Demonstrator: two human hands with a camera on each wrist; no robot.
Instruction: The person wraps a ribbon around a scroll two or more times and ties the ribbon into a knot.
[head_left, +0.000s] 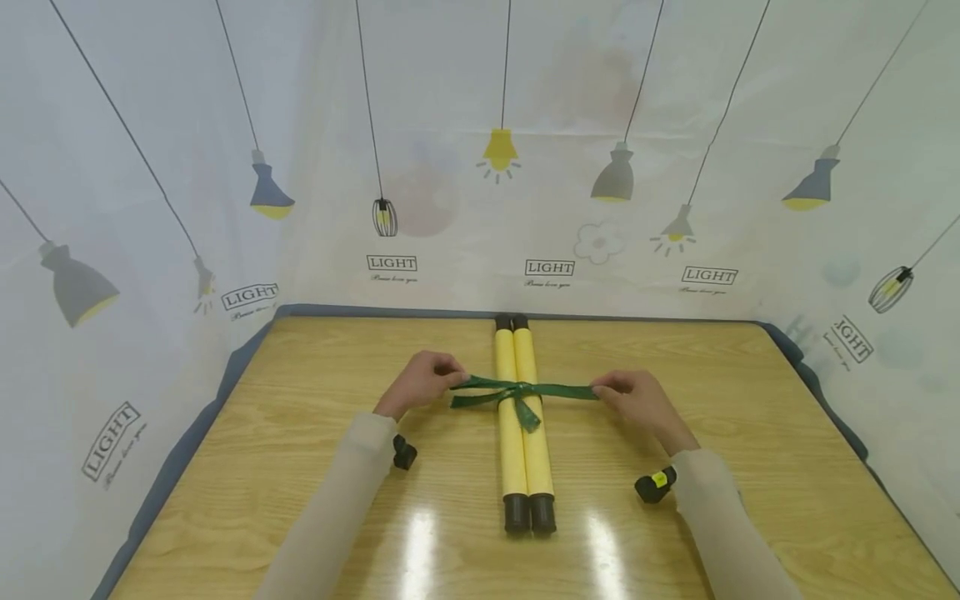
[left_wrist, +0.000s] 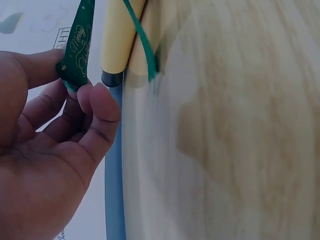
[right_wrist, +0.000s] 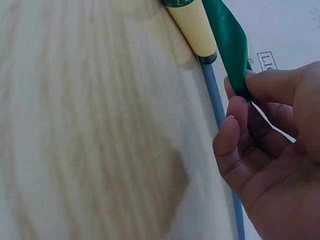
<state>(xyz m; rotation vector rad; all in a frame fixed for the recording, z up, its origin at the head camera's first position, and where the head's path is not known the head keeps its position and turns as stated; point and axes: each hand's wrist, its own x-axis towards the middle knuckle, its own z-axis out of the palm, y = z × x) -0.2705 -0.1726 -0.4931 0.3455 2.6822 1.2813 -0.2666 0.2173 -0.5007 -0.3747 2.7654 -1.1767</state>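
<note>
Two yellow tubes (head_left: 513, 450) with black end caps lie side by side on the wooden table. A green ribbon (head_left: 558, 390) goes around them near the middle and is knotted on top, with two loose tails hanging from the knot. My left hand (head_left: 423, 383) pinches one end of the ribbon to the left of the tubes. In the left wrist view, gold lettering shows on the ribbon (left_wrist: 81, 47) above the thumb and fingers. On the other side my right hand (head_left: 637, 400) pinches another end, and the ribbon (right_wrist: 230, 45) looks twisted in the right wrist view.
The wooden table (head_left: 300, 500) has a blue-grey edge (head_left: 390, 312) along its back and sides. A white sheet printed with hanging lamps (head_left: 450, 92) stands behind and around it. Small black devices (head_left: 405, 452) sit at both wrists.
</note>
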